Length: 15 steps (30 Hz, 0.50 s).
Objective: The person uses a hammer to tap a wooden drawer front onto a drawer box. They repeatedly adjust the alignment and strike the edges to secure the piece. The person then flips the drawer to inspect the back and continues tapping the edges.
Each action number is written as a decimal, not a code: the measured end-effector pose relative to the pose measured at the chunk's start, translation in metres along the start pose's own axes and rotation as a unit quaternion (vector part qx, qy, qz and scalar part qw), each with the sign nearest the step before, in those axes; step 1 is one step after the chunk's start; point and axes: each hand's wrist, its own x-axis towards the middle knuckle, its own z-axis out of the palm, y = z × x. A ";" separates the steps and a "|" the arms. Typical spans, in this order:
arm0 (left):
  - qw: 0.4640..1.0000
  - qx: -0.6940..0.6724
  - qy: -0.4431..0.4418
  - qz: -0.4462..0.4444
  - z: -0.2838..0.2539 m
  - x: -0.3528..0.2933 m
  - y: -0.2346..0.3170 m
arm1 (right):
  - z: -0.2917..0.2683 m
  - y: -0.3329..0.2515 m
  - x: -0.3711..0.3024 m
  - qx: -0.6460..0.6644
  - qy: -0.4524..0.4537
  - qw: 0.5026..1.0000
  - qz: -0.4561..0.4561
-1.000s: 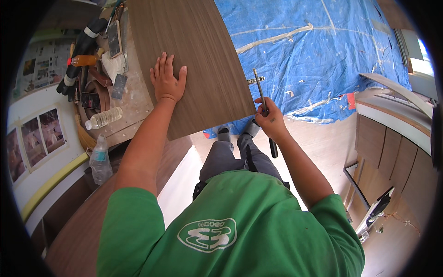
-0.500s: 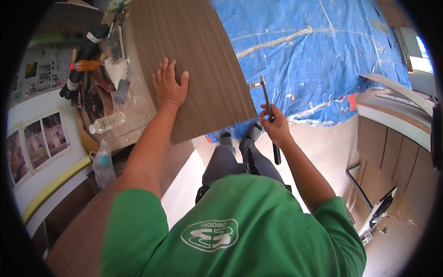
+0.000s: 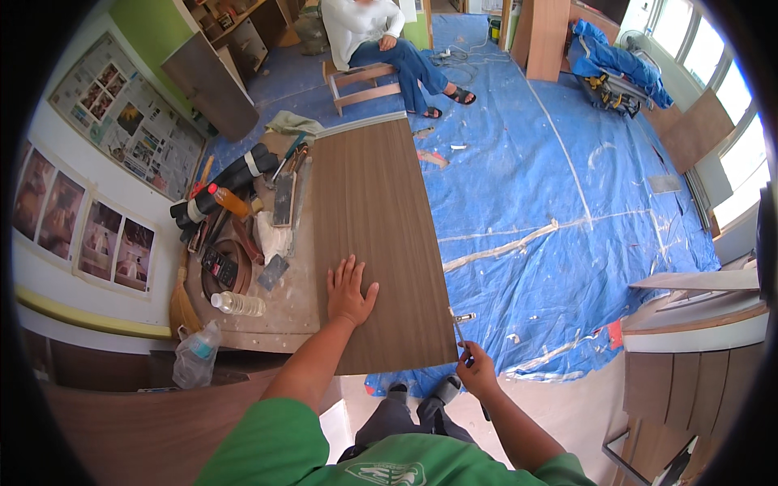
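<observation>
A long dark wood-grain board [image 3: 373,219] lies on a worktable [image 3: 296,312], running away from me. My left hand [image 3: 350,290] rests flat on the board's near end, fingers spread. My right hand [image 3: 476,373] grips a thin metal tool [image 3: 459,330] with a dark handle, its tip against the board's right edge near the front corner. A small metal piece [image 3: 465,317] sticks out from that edge.
Left of the board, the table holds a plastic bottle [image 3: 237,304], an orange bottle [image 3: 228,201], dark tubes and hand tools. Blue sheeting [image 3: 567,211] covers the floor. A seated person [image 3: 381,40] is at the far end. Curved cabinet parts [image 3: 697,324] stand at right.
The view has tilted up, showing the whole board and room. My right hand has brought the tool up against the board's right edge. My left hand stays flat on the board.
</observation>
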 end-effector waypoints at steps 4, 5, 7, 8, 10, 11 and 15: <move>1.000 -0.001 -0.001 -0.002 -0.002 -0.003 0.001 | 0.001 -0.002 0.002 -0.005 -0.001 1.000 -0.007; 1.000 0.005 -0.011 -0.005 -0.004 -0.003 0.003 | 0.001 -0.001 0.003 -0.005 -0.001 1.000 -0.003; 1.000 0.007 -0.019 -0.008 -0.005 -0.003 0.004 | 0.001 -0.001 0.004 -0.005 -0.001 1.000 0.006; 1.000 0.005 -0.017 -0.008 -0.004 -0.003 0.003 | 0.002 0.004 0.004 -0.027 -0.007 1.000 -0.005; 1.000 -0.001 -0.011 -0.008 -0.002 -0.003 0.002 | 0.002 -0.002 0.002 -0.014 -0.006 1.000 0.006; 1.000 -0.005 -0.008 -0.008 -0.001 -0.003 0.000 | 0.001 -0.005 0.001 -0.007 -0.005 1.000 0.012; 1.000 -0.008 -0.008 -0.012 -0.002 -0.002 0.001 | -0.001 -0.003 0.005 -0.013 -0.023 1.000 0.015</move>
